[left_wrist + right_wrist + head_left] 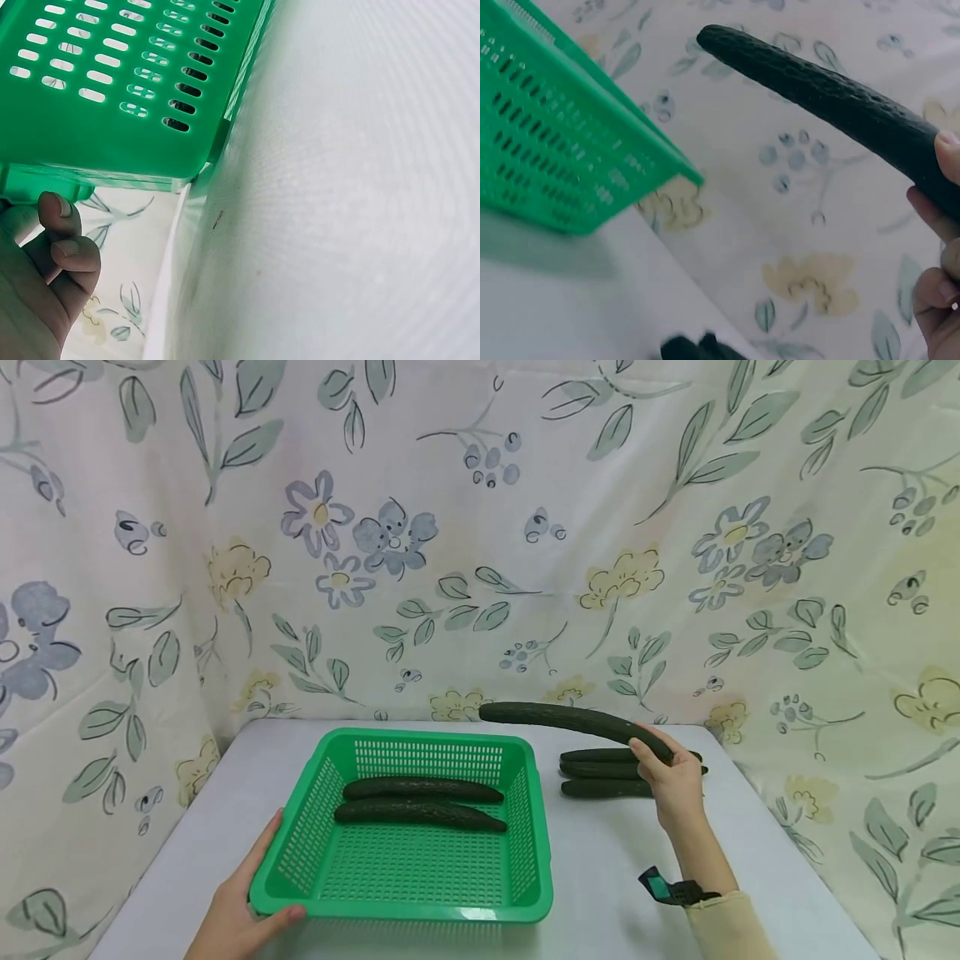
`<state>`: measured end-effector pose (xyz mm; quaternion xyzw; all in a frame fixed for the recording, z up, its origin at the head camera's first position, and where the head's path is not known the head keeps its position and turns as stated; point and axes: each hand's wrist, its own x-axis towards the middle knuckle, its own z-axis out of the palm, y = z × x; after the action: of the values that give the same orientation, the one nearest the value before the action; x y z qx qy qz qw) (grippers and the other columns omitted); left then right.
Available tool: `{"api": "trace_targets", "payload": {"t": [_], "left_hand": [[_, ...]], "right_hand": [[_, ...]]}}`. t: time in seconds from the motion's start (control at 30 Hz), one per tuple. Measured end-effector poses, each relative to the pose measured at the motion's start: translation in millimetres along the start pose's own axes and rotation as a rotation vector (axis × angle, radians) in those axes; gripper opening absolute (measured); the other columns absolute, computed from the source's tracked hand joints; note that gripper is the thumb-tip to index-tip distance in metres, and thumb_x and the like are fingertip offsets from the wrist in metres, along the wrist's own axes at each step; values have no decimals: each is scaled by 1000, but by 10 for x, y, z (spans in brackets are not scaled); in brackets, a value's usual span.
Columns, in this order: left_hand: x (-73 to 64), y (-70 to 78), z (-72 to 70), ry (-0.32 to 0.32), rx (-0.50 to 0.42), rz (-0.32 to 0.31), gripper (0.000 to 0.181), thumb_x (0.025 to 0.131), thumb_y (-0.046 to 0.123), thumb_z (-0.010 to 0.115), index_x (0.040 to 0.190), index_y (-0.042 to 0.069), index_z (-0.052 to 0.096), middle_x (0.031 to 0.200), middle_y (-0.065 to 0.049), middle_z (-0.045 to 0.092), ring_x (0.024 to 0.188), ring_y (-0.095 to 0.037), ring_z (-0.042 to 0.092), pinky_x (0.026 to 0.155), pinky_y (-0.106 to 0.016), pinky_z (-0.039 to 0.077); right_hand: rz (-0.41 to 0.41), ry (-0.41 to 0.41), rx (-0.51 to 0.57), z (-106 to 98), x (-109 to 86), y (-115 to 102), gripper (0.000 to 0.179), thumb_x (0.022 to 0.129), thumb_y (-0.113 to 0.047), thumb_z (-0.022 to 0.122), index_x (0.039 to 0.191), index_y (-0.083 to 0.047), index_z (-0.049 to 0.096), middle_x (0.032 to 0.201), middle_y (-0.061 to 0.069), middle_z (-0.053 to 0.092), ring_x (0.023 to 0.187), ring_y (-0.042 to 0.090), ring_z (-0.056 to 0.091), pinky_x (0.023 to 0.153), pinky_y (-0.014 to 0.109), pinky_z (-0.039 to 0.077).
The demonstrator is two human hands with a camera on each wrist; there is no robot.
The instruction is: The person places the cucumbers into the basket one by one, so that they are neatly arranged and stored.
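Observation:
My right hand (672,774) grips a long dark green cucumber (562,716) near one end. In the head view the cucumber is raised, its free end reaching left toward the green plastic basket (401,910). Two cucumbers, a rear one (420,788) and a front one (420,812), lie side by side across the basket's floor. My left hand (243,893) holds the basket's near left corner, thumb over the front rim and fingers along the left side. In the left wrist view, curled fingers (75,255) show just beside the rim.
Several more cucumbers (600,787) lie together on the white table (600,860), right of the basket and partly behind my right hand. A floral cloth (480,527) hangs behind the table. A dark strap (678,891) is around my right wrist.

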<state>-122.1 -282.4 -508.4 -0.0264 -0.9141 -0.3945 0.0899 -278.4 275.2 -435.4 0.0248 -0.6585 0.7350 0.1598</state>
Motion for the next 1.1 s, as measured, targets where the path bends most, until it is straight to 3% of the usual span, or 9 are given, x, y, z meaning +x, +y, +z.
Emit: {"api": "trace_targets", "payload": {"t": [0.17,0.47,0.6,0.8,0.97,1.1], "left_hand": [[0,-1,4,7,15,4,121,85,32,88,173,28,6,168,-27,32,139,-58,48,103,-64,52],[10,-8,-8,11,-2,12,120,85,31,88,173,32,5,169,-26,30,140,-60,44,106,-69,45],[1,-3,-4,10,-21,18,120,85,31,88,173,30,6,169,-28,29,140,-62,43,106,-73,43],[-4,7,-4,8,-32,13,120,85,32,88,173,28,7,169,-29,28,141,-63,41,105,-76,42],[5,12,-1,7,-33,4,119,86,33,88,173,30,6,170,-27,27,143,-62,40,106,-77,41],[-5,17,2,3,-37,-8,118,87,33,87,173,30,6,171,-25,26,143,-61,39,108,-75,41]], "right_hand": [[-28,-69,11,305,28,-133,28,101,-11,74,128,-8,75,89,-4,49,61,7,35,56,23,32],[-122,-176,40,853,149,-435,28,100,-10,75,127,-6,76,78,-7,53,53,9,27,51,26,24],[-132,-188,22,1066,181,-513,32,99,-15,78,129,-8,75,87,-5,61,51,7,31,48,20,27],[-137,-177,32,1391,134,-468,39,98,-17,79,134,-3,72,102,-2,65,53,6,31,51,19,29],[-108,-145,90,1639,-39,-308,38,98,-12,78,134,-1,72,118,1,67,51,6,29,50,19,30],[-115,-141,55,1797,-187,-169,39,97,-12,80,133,-1,73,130,7,68,55,7,36,51,19,34]]}}
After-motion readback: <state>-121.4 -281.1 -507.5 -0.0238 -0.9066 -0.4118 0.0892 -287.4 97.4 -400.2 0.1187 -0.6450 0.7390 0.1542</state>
